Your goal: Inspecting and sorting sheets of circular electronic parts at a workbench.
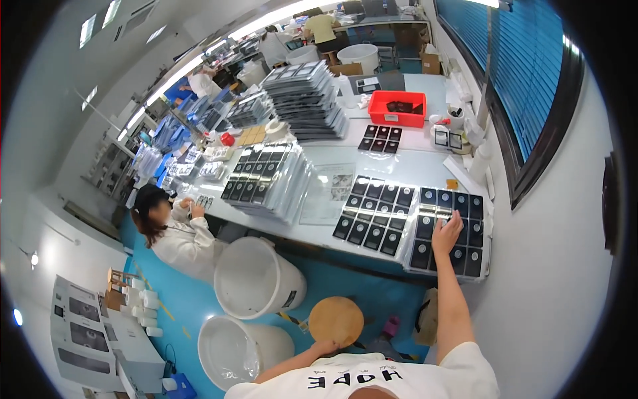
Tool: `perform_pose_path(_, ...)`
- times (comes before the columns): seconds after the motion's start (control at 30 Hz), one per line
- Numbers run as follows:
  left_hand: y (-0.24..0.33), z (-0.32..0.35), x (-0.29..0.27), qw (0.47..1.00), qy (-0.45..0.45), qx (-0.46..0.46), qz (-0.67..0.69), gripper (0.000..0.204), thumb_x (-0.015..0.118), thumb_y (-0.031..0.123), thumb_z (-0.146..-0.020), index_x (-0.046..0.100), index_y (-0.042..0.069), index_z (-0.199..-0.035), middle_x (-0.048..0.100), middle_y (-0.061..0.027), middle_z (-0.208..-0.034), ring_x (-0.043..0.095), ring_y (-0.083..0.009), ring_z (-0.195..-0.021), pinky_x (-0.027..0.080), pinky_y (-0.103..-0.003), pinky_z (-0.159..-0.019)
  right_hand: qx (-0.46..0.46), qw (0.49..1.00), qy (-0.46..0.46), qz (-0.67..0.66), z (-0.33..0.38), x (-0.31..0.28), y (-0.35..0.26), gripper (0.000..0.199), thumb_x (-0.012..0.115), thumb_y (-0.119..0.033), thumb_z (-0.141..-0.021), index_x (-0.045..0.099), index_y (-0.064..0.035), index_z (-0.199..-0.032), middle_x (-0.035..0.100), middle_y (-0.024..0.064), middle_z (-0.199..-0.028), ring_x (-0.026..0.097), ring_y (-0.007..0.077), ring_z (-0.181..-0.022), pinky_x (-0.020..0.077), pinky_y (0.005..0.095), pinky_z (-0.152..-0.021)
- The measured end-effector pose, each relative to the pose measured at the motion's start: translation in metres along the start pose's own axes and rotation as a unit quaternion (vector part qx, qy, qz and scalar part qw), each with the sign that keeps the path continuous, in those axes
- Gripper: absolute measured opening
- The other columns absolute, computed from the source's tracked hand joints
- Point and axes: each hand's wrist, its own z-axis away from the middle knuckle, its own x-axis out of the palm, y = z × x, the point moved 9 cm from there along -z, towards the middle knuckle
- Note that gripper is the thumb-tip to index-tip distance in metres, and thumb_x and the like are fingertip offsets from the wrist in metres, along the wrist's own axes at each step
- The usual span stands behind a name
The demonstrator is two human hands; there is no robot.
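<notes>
My right hand reaches over a clear tray at the table's right end, its fingers stretched out across the black rectangular pieces. These lie in rows, each with a pale round mark. Left of that tray lies a similar group of black pieces in rows. Low in the picture, my left hand is at the near rim of a round wooden stool, its fingers closed against the edge. Small size leaves the finger detail unclear.
Tall stacks of trays stand on the table, with a red bin of dark pieces behind. Two white barrels stand on the floor at left. A co-worker in white sits at the table's left side. A wall with blue-blinded windows borders the right.
</notes>
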Motion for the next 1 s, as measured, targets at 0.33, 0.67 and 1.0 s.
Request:
perform_pose_path(0.33, 0.118, -0.022, -0.015, 0.998, -0.027, 0.043, -0.040, 0.044, 0.047, 0.047, -0.088, 0.068, 0.011, -0.099, 0.066, -0.0176, -0.096, 0.063, -0.0357, -0.090, 0.049, -0.043, -0.080, -0.008, 0.999, -0.034, -0.006, -0.018, -0.002, 0.011, 0.050, 0.061, -0.012, -0.080, 0.041, 0.0022, -0.124, 0.045, 0.0187, -0.131, 0.039, 0.0363, -0.123, 0.0299, 0.0444, -0.104)
perform_pose_path(0.67, 0.140, -0.083, -0.025, 0.994, -0.044, 0.071, -0.063, 0.044, 0.047, 0.042, -0.086, 0.069, 0.004, -0.090, 0.066, -0.0201, -0.088, 0.063, -0.0383, -0.079, 0.048, -0.045, -0.075, -0.013, 0.999, -0.051, -0.013, -0.024, 0.002, 0.020, 0.050, 0.061, -0.013, -0.080, 0.041, 0.0013, -0.124, 0.044, 0.0170, -0.132, 0.037, 0.0368, -0.124, 0.0278, 0.0454, -0.106)
perform_pose_path(1.0, 0.172, -0.080, -0.054, 0.993, -0.054, 0.049, -0.096, 0.045, 0.046, 0.044, -0.085, 0.069, 0.007, -0.094, 0.066, -0.0200, -0.096, 0.063, -0.0384, -0.089, 0.049, -0.044, -0.079, 0.002, 0.996, -0.090, 0.015, -0.026, 0.014, 0.020, 0.051, 0.061, -0.014, -0.081, 0.040, 0.0016, -0.124, 0.042, 0.0169, -0.134, 0.034, 0.0333, -0.128, 0.0232, 0.0450, -0.109)
